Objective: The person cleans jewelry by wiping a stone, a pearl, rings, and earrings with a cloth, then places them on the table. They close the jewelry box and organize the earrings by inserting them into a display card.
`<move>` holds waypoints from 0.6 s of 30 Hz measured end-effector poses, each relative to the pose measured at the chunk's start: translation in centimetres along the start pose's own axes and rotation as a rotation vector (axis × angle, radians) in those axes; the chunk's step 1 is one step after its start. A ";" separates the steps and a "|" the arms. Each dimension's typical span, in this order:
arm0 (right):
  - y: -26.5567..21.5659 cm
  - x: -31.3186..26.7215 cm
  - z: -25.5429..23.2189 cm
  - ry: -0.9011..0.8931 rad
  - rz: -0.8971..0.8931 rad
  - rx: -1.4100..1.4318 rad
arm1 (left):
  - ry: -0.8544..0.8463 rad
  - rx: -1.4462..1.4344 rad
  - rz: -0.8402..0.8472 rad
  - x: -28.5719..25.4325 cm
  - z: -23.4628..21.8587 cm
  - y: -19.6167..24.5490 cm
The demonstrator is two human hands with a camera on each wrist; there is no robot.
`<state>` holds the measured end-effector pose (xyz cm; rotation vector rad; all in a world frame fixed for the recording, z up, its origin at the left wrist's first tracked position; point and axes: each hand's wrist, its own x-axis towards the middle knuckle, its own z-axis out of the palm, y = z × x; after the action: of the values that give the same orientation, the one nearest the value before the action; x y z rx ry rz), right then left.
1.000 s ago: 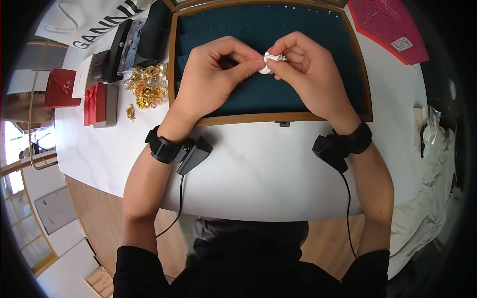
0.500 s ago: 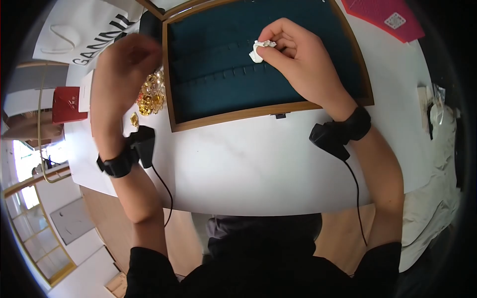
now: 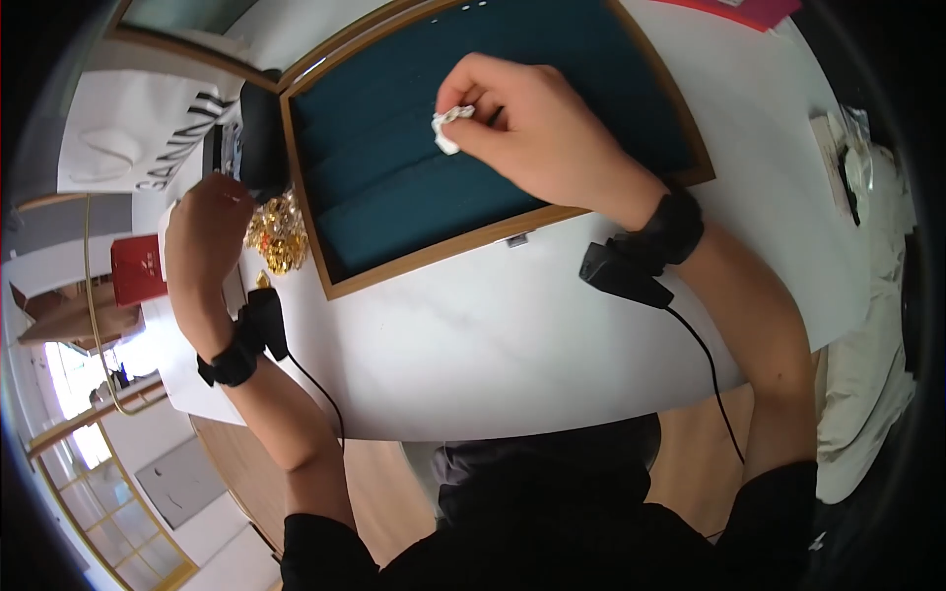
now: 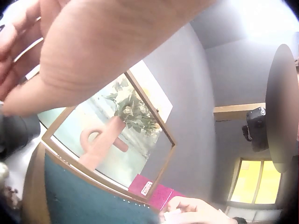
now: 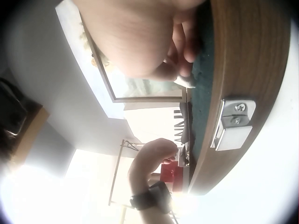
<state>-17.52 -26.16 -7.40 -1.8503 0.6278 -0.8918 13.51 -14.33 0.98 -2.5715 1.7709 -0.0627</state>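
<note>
My right hand (image 3: 547, 128) pinches a small crumpled white piece (image 3: 448, 144) between thumb and fingertips, above the dark green lining of a wooden-framed case (image 3: 434, 259). In the right wrist view the white piece (image 5: 186, 82) shows at the fingertips. My left hand (image 3: 209, 236) hovers over the left side of the table, by a pile of gold jewellery (image 3: 280, 236) and a black case (image 3: 264, 143). Its fingers are mostly hidden in the head view; the left wrist view shows the left hand (image 4: 103, 51) with fingers loosely bent and apart, near a dark rounded object (image 4: 18, 135).
The case's glass lid (image 3: 187, 34) stands raised behind. A white bag (image 3: 108, 143) and a red box (image 3: 138, 268) are at the left. A pink packet (image 3: 744, 10) lies at the back right. Cables hang from both wrist cameras.
My left hand has let go of the white piece and moved left, past the case's edge. My right hand still pinches it. The head view has shifted and turned.
</note>
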 end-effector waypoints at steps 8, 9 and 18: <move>0.1 -0.3 0.3 0.017 -0.222 -0.147 | -0.039 -0.520 0.223 0.1 -0.9 8.0; -0.2 -0.6 0.2 -0.029 -0.222 -0.138 | -0.076 -0.612 0.254 1.3 -0.2 8.4; -0.8 -0.9 -0.2 -0.149 -0.124 -0.173 | 0.181 -0.267 0.667 10.1 2.0 18.4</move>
<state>-18.16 -25.31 -6.90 -2.1089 0.5149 -0.7906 0.01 -30.35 -1.49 -2.0155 2.7711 -0.0508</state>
